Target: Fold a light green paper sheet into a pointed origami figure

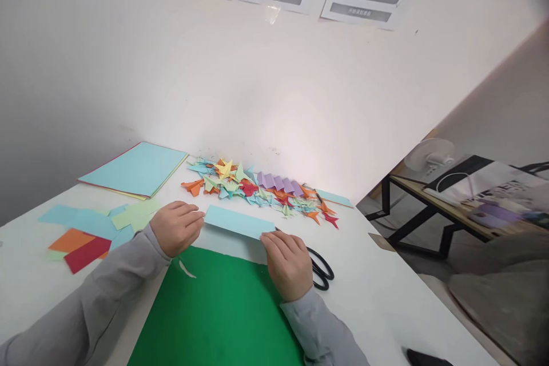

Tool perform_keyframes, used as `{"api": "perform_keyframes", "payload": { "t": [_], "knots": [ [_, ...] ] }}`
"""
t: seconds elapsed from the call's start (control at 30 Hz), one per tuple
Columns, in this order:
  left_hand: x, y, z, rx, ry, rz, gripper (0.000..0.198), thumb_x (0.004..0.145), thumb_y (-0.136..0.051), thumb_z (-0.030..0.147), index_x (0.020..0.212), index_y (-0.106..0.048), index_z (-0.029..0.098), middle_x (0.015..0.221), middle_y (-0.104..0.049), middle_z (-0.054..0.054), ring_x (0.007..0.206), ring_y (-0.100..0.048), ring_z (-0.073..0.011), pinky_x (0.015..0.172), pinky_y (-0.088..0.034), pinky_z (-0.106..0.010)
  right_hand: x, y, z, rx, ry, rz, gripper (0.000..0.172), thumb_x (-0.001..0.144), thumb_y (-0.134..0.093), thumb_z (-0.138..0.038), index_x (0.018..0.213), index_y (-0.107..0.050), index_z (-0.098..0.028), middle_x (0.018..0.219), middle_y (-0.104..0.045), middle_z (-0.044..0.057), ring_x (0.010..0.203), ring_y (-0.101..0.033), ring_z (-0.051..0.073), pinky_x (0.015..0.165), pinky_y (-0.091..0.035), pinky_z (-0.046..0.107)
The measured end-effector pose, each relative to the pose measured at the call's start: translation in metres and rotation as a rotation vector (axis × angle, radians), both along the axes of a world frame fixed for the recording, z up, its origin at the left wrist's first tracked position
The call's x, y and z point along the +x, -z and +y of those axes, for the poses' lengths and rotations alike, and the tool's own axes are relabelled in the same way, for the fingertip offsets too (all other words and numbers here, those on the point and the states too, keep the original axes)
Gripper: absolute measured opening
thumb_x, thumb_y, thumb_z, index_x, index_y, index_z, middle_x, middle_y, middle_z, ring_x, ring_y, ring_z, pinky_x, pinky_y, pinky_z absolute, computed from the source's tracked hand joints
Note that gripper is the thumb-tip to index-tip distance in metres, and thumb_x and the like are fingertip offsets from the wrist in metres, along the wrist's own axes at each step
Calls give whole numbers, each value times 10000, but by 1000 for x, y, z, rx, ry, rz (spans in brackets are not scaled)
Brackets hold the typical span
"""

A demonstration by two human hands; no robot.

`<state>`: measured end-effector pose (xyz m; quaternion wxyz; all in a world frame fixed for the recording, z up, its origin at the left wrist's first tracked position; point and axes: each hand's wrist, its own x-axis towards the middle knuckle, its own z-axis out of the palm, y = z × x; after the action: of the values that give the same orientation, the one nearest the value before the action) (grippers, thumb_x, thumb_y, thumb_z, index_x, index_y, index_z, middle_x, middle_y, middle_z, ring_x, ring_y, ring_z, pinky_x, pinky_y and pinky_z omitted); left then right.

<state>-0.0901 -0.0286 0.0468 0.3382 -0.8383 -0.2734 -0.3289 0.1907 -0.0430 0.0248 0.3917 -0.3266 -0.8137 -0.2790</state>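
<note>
A light blue strip of paper (238, 222) is stretched between my two hands, above the far edge of a green sheet (214, 309). My left hand (178, 229) pinches its left end between thumb and fingers. At the other end, my right hand (288, 263) grips the lower right corner, fingers closed. Black-handled scissors (321, 269) lie just right of my right hand, their blades mostly hidden behind it. A thin white scrap (187, 270) rests on the green sheet close to my left wrist.
Folded paper shapes (249, 187) in many colours are heaped along the wall, with a pleated purple paper (279, 183) among them. Coloured sheets (137, 168) are stacked at the back left. Loose cut pieces, including a red one (87, 254), lie left. A dark object (426, 357) sits near the front right edge.
</note>
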Motion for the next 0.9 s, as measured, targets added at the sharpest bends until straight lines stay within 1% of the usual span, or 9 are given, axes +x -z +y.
{"api": "perform_keyframes", "payload": {
  "t": [0.1, 0.17, 0.27, 0.33, 0.4, 0.5, 0.67, 0.77, 0.9],
  "knots": [
    [-18, -8, 3, 40, -76, -5, 118, 778, -495, 137, 774, -610, 161, 840, -694, -50, 748, -617, -168, 678, -457, -318, 4, 1, 4, 16, 71, 72, 233, 782, -449, -15, 904, -586, -158, 815, -697, 74, 788, -586, 192, 666, -387, 316],
    [-23, -14, 1, 64, -150, -41, 113, 770, -501, 126, 783, -608, 160, 826, -696, -50, 731, -624, -173, 652, -460, -312, 2, 1, 4, 12, 101, 105, 214, 789, -454, -32, 898, -587, -160, 791, -692, 73, 764, -584, 191, 650, -389, 314],
    [-9, -17, -7, 77, -110, -100, 123, 762, -526, 143, 849, -612, 154, 884, -692, -70, 796, -627, -185, 693, -471, -318, -9, 1, 0, -16, 18, 33, 232, 784, -447, -18, 904, -590, -156, 806, -695, 65, 781, -589, 188, 668, -389, 318],
    [13, -13, -15, 37, -27, -90, 139, 766, -547, 193, 875, -614, 137, 917, -684, -91, 862, -615, -208, 722, -468, -337, -18, 0, -4, -18, -31, -5, 241, 782, -446, -11, 907, -594, -154, 837, -696, 66, 797, -593, 180, 678, -388, 316],
    [35, -4, -22, -45, 7, -26, 175, 795, -521, 248, 884, -616, 131, 946, -674, -104, 915, -595, -233, 731, -459, -364, -24, 0, -7, -26, -58, -32, 247, 784, -440, -11, 913, -598, -151, 852, -694, 68, 809, -595, 172, 684, -389, 314],
    [58, 11, -26, -58, 82, -4, 152, 813, -464, 128, 812, -615, 149, 865, -680, -66, 842, -602, -193, 692, -449, -338, -27, 0, -11, -32, -70, -33, 245, 784, -440, -20, 924, -598, -145, 863, -689, 76, 824, -592, 174, 693, -389, 321],
    [70, 25, -29, -113, 63, -79, 257, 831, -355, 87, 758, -596, 136, 749, -644, -80, 714, -579, -170, 622, -438, -317, -36, -2, -16, -91, -109, -89, 171, 810, -454, -91, 901, -592, -134, 851, -674, 87, 816, -570, 187, 698, -379, 343],
    [72, 28, -31, -141, 46, -55, 270, 834, -331, 88, 768, -589, 135, 762, -626, -99, 710, -566, -173, 625, -436, -323, -42, -3, -20, -112, -145, -165, 199, 821, -398, -69, 826, -588, -127, 738, -642, 81, 737, -549, 176, 662, -367, 340],
    [74, 30, -33, -171, 50, -16, 275, 829, -323, 97, 747, -582, 139, 745, -607, -108, 705, -551, -180, 622, -434, -331, -45, -4, -22, -130, -136, -218, 189, 816, -398, -98, 770, -577, -139, 657, -584, 65, 692, -517, 176, 620, -345, 337]
  ]
}}
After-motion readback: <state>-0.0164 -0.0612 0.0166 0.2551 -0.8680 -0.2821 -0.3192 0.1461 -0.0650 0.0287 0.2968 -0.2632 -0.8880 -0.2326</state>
